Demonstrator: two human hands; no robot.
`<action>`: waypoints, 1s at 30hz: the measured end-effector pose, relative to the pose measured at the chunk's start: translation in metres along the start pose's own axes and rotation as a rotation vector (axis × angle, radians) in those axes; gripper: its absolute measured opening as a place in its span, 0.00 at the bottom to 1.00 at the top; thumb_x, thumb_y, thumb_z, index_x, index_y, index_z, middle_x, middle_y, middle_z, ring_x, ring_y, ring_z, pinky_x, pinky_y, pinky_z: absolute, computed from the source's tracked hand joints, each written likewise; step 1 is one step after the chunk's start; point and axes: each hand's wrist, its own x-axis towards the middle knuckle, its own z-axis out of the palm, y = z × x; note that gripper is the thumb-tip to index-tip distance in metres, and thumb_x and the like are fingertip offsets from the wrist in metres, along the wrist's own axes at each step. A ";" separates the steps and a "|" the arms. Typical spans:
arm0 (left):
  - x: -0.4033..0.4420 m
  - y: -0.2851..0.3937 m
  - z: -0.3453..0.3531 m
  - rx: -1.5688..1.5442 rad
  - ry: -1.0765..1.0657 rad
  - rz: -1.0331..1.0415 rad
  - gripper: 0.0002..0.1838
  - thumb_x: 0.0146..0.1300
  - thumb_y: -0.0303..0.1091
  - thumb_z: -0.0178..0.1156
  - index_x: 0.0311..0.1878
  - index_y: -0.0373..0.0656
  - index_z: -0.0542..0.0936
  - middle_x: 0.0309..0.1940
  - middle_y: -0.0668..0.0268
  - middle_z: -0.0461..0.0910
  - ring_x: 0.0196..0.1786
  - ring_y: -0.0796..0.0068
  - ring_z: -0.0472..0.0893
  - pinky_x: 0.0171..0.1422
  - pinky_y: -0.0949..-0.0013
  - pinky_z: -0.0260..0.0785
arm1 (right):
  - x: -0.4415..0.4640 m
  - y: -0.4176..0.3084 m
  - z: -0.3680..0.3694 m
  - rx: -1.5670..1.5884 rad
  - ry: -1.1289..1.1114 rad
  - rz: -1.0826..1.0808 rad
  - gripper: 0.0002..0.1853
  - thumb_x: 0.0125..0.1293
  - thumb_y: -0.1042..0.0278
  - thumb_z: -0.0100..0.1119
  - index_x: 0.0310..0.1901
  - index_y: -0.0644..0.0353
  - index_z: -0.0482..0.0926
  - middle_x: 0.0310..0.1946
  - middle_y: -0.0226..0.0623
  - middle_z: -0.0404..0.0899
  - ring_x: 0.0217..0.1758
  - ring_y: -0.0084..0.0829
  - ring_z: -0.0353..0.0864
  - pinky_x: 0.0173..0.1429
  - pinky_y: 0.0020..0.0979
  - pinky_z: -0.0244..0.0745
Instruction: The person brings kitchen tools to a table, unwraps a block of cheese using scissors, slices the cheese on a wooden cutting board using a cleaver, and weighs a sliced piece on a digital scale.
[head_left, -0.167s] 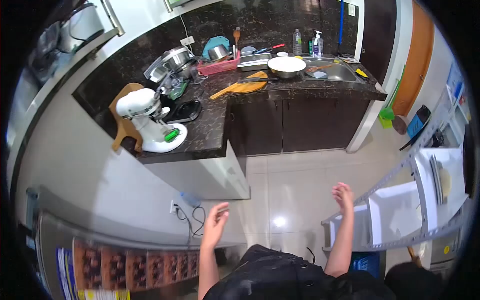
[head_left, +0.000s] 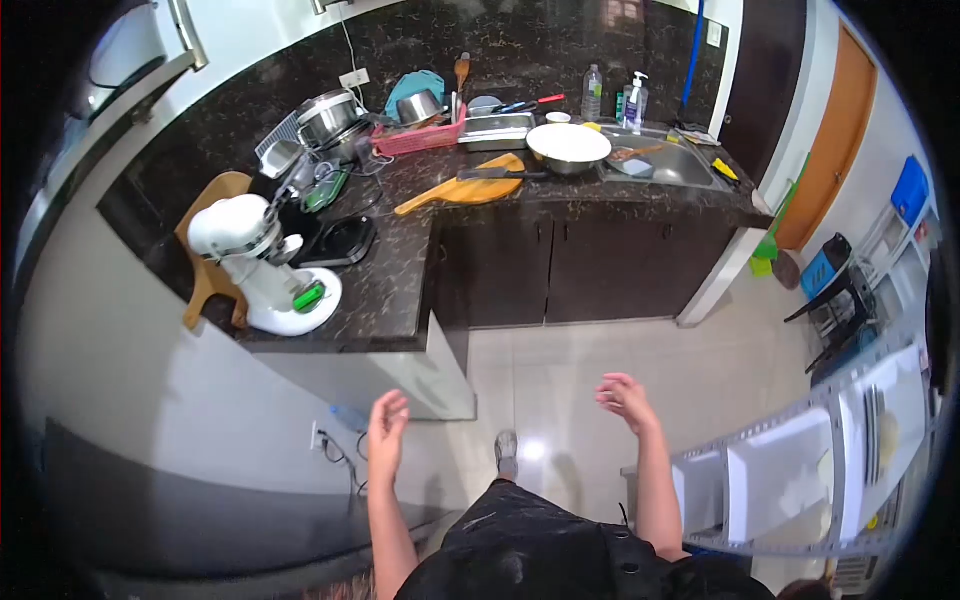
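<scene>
My left hand (head_left: 385, 432) is held out over the floor, with its fingers loosely curled, apart from the thumb and holding nothing. Nearest to it is the end wall of the counter (head_left: 390, 392). My right hand (head_left: 626, 402) hangs in the air over the tiled floor (head_left: 580, 350), bent inward at the wrist, fingers apart and nothing in them. Neither hand touches anything. Beyond them on the dark counter lie a wooden paddle-shaped board (head_left: 468, 190) with a knife (head_left: 492, 173) on top, and a large white-topped round pan (head_left: 568, 143) beside the sink (head_left: 668, 165).
A white stand mixer (head_left: 240, 235) stands on the left counter arm. Pots (head_left: 330, 118) and a pink dish basket (head_left: 420, 137) are at the back. A metal shelf rack (head_left: 780, 480) rises at my right. Cables (head_left: 340, 455) hang by the left wall. My shoe (head_left: 507, 452) is forward.
I have stepped forward, and the counter sits nearer. Both hands have shifted left in view, and the right one has turned inward. The patterned panel at lower left has mostly left view.
</scene>
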 end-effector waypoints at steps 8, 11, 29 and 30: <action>0.312 -0.042 0.087 0.181 0.113 0.141 0.32 0.61 0.32 0.57 0.67 0.42 0.59 0.59 0.55 0.68 0.60 0.63 0.70 0.63 0.64 0.61 | 0.188 -0.117 0.042 0.082 0.130 -0.179 0.13 0.67 0.69 0.48 0.52 0.59 0.70 0.41 0.38 0.78 0.41 0.28 0.80 0.48 0.28 0.76; 0.444 0.016 0.182 0.422 0.289 0.472 0.35 0.56 0.29 0.60 0.67 0.37 0.58 0.66 0.49 0.58 0.69 0.53 0.57 0.73 0.56 0.48 | 0.229 -0.167 0.040 0.106 0.140 -0.190 0.13 0.67 0.71 0.47 0.53 0.59 0.69 0.43 0.38 0.77 0.42 0.28 0.79 0.49 0.29 0.75; 0.654 0.055 0.284 0.804 -0.323 0.291 0.34 0.46 0.36 0.71 0.58 0.41 0.70 0.55 0.54 0.70 0.56 0.55 0.70 0.60 0.59 0.65 | 0.507 -0.334 0.002 0.257 0.237 0.080 0.29 0.61 0.49 0.59 0.57 0.58 0.67 0.47 0.34 0.74 0.45 0.26 0.76 0.45 0.29 0.75; 0.665 0.046 0.279 0.869 -0.296 0.335 0.38 0.42 0.38 0.73 0.58 0.41 0.69 0.57 0.52 0.67 0.58 0.51 0.68 0.60 0.58 0.64 | 0.506 -0.334 0.005 0.247 0.269 0.086 0.30 0.60 0.52 0.61 0.59 0.59 0.65 0.50 0.35 0.73 0.48 0.27 0.76 0.47 0.29 0.75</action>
